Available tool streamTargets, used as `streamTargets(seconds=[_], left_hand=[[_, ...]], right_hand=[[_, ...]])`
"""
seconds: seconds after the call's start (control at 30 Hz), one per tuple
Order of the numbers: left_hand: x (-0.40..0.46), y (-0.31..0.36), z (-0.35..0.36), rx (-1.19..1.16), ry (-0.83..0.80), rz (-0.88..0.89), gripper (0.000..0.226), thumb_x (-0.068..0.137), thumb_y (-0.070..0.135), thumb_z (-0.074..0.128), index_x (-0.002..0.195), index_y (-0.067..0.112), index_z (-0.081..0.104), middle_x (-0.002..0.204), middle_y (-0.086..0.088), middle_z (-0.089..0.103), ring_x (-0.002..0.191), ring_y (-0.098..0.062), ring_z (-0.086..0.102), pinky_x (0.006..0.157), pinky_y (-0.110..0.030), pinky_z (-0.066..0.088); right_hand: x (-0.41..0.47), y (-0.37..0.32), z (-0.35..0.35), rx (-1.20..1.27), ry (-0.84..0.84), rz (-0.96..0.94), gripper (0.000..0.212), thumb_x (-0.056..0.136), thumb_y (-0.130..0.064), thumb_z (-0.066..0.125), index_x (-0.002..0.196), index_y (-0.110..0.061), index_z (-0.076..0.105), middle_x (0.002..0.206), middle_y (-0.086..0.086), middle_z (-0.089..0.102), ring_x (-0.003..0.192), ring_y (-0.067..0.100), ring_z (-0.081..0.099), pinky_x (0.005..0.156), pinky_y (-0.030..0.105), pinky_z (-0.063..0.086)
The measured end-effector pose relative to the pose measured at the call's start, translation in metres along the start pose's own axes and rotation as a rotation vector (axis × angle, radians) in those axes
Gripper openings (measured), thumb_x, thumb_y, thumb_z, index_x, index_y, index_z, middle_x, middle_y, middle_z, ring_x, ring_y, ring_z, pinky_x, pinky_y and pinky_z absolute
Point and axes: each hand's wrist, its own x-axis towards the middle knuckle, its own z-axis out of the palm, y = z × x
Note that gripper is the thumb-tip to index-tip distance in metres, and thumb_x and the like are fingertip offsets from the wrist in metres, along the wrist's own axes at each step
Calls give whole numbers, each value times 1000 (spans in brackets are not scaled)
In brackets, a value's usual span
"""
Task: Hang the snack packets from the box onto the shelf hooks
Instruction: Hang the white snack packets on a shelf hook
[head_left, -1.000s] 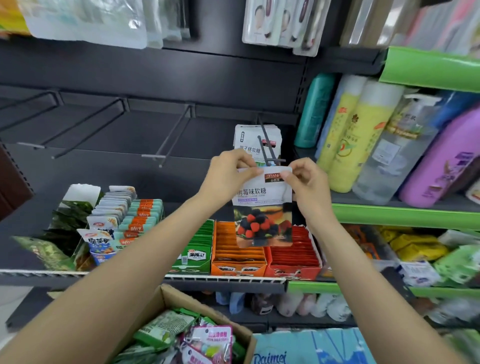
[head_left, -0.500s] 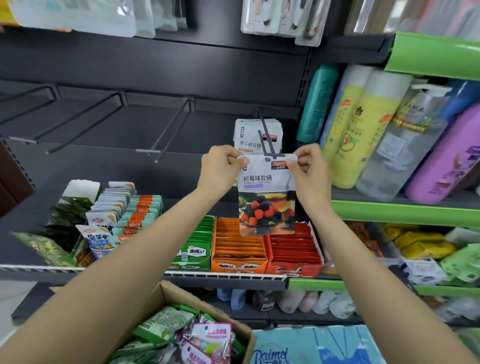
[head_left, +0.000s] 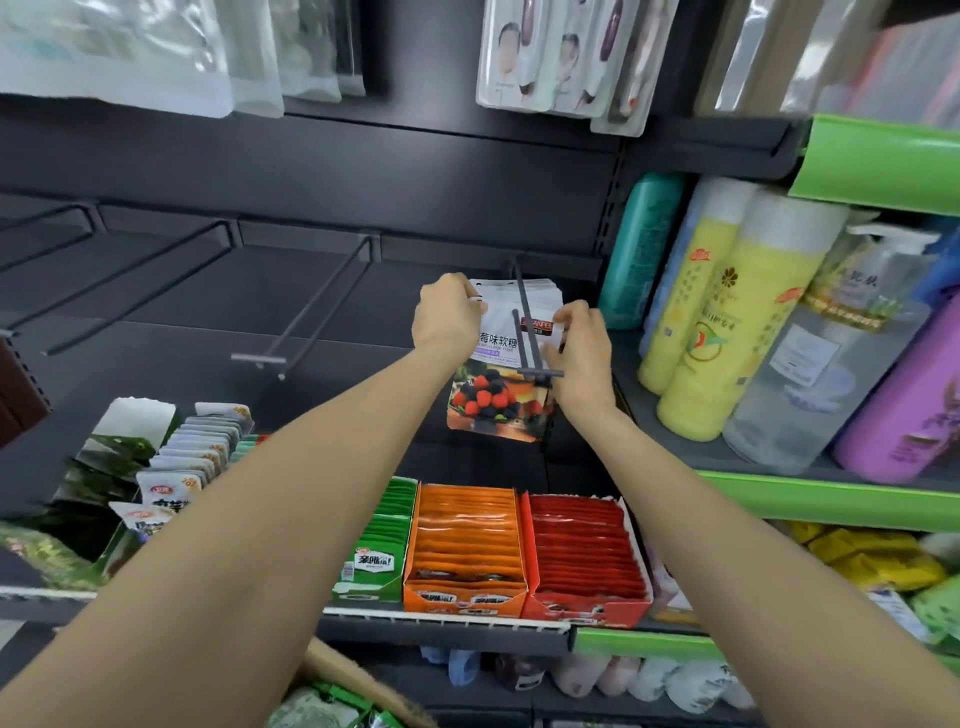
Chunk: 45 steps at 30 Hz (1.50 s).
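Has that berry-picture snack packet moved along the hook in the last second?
Yes. The berry-picture snack packet went from the dark metal hook's front tip back onto it, toward the white packets behind.

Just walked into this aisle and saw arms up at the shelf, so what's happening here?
A person is stocking a shop shelf. Both hands, the left hand and the right hand, pinch the top corners of a berry gummy packet and are working it onto a black shelf hook. More white packets already hang behind it on that hook. The hooks to the left are bare. A cardboard box with more packets sits below.
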Motion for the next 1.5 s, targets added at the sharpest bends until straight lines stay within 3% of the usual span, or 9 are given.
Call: streamTargets(seconds=[0.2,0.5,0.63,0.7,0.93,1.03,1.2,1.37,1.5], left_hand=[[1,-1,11,78,43,22,19,94,16,53,109,4,58,110,-18,60,95,-35,59,72,-35,45],[-43,-18,-4,164,86,231,29,90,9,58,117,7,48,116,-14,51,99,-29,55,83,-39,48],[-83,-43,-27,125,-96,286,17,89,14,53,105,11,56,101,-9,64,91,-27,61,80,-42,51],[-108,-61,-42,152,-196,299,15,89,19,53,103,14,57,95,-6,67,89,-28,62,79,-41,52],[-178,-165,-96,320,-378,226,14,90,19,51,100,15,60,93,-7,70,89,-29,64,78,-40,52],[-201,-220,-117,381,-479,192,18,91,15,48,103,11,60,94,-15,69,91,-33,64,79,-42,52],[-237,-291,-140,431,-750,195,25,96,18,46,114,7,59,114,-15,62,105,-31,58,86,-35,46],[-268,-330,-145,464,-1000,233,58,92,45,52,138,11,44,144,-10,43,129,-26,42,103,-32,37],[-287,-332,-140,481,-1113,208,87,81,68,51,145,13,33,151,-8,33,136,-25,34,109,-34,34]], right_hand=[[5,-1,10,-106,32,-56,37,79,10,56,111,-5,43,114,13,40,103,26,45,82,28,41],[-39,-20,0,45,34,54,32,82,1,59,112,-10,56,126,11,43,116,23,40,80,13,26],[-79,-40,-9,169,-212,19,23,85,0,57,105,-8,64,103,3,65,95,16,60,79,18,42],[-105,-52,-13,133,-350,-43,21,86,-1,57,104,-8,66,99,-1,67,91,9,59,80,13,41],[-222,-92,27,59,-548,-3,18,88,-4,54,102,-8,66,95,4,67,85,13,59,76,20,43],[-280,-101,54,6,-653,65,22,88,-3,55,107,-5,64,103,10,67,95,23,62,85,32,48],[-347,-109,87,-160,-820,260,42,92,-17,55,132,-7,48,129,15,56,116,29,54,92,32,41],[-393,-103,96,-178,-961,473,62,91,-40,56,143,-14,34,141,9,46,127,27,45,101,32,38],[-408,-101,87,-117,-1013,556,87,80,-56,62,146,-14,26,154,6,27,140,24,28,112,43,30]])
